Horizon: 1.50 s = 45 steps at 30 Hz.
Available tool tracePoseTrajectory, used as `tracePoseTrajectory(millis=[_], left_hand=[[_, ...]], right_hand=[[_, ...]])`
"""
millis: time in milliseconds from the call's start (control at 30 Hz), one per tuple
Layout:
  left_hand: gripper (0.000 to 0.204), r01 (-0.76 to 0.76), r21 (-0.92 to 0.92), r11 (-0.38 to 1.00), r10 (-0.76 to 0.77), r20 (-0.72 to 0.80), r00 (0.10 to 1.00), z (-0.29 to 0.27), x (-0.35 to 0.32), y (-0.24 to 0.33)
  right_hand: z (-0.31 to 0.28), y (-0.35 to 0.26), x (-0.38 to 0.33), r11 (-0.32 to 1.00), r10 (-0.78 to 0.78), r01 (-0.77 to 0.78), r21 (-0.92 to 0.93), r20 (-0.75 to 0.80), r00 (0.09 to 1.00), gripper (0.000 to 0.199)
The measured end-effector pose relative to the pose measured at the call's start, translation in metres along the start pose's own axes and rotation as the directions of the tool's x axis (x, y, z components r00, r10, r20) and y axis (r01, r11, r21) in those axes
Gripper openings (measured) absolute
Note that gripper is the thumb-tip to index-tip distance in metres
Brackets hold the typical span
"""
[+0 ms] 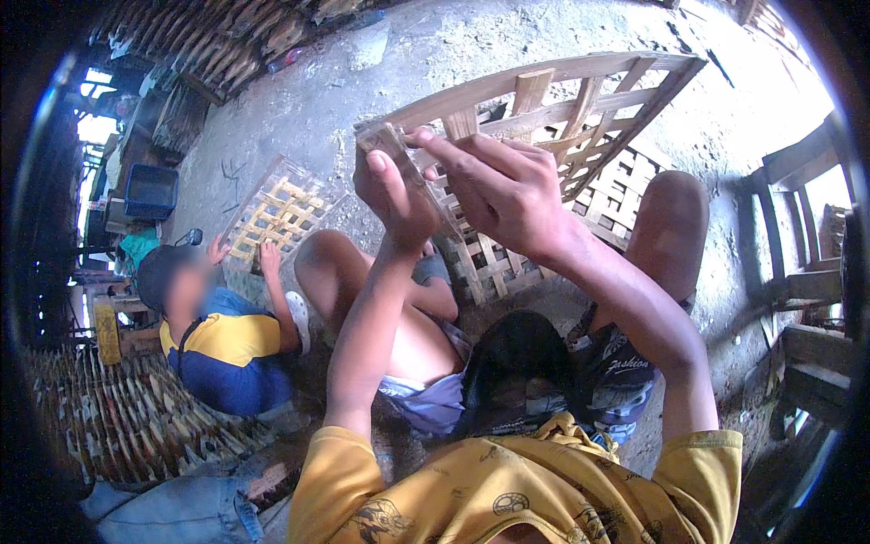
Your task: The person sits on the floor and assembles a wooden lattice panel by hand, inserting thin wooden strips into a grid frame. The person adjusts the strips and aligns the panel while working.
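Note:
A wooden frame with a lattice of woven flat strips (580,70) is tilted up in front of me. My left hand (388,189) is wrapped round its near left end piece, with the thumb pressed on the wood. Against the inner side of that end, my right hand (512,189) has its fingers bent, the index fingertip touching near the corner. Whatever lies between the right fingers is hidden by the hand. Beneath the frame, more woven lattice (621,186) shows near my knees.
At the left, a seated person in a yellow and blue shirt (240,335) has both hands on another woven panel (281,218). A dark blue crate (150,192) stands behind them. Stacked sticks (136,408) lie at lower left. Wooden slatted furniture (807,281) stands at the right.

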<state>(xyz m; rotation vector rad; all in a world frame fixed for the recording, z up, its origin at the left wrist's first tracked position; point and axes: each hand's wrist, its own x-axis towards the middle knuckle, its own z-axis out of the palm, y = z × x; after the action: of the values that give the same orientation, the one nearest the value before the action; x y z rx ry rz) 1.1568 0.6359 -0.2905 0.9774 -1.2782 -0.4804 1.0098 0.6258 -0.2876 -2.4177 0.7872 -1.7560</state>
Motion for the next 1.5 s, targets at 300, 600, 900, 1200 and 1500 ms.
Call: tracePoseTrajectory(millis=[300, 600, 900, 1200, 1500], left_hand=[[0.067, 0.069, -0.069, 0.995, -0.067, 0.031, 0.997, -0.004, 0.000, -0.013], [0.072, -0.038, 0.041, 0.998, 0.037, 0.040, 0.999, -0.004, 0.003, -0.011], [0.074, -0.007, 0.050, 0.999, 0.007, -0.016, 1.000, 0.001, -0.002, -0.007], [0.072, 0.063, 0.006, 0.998, -0.063, -0.025, 0.998, -0.001, 0.002, -0.012], [0.073, 0.032, 0.062, 0.998, -0.033, 0.000, 0.999, 0.000, -0.002, -0.004]], right_hand=[[-0.010, -0.004, 0.009, 0.968, 0.164, -0.190, 0.165, 0.162, 0.973, 0.037], [-0.017, -0.002, 0.013, 0.966, 0.150, -0.171, 0.196, 0.120, 0.981, 0.026], [-0.014, 0.001, 0.012, 0.999, -0.024, 0.027, -0.025, 0.129, 0.991, 0.030], [-0.015, -0.004, 0.014, 0.999, 0.037, -0.039, 0.029, 0.069, 0.997, 0.022], [-0.011, -0.001, 0.012, 0.999, 0.006, -0.011, 0.045, 0.123, 0.992, 0.035]])
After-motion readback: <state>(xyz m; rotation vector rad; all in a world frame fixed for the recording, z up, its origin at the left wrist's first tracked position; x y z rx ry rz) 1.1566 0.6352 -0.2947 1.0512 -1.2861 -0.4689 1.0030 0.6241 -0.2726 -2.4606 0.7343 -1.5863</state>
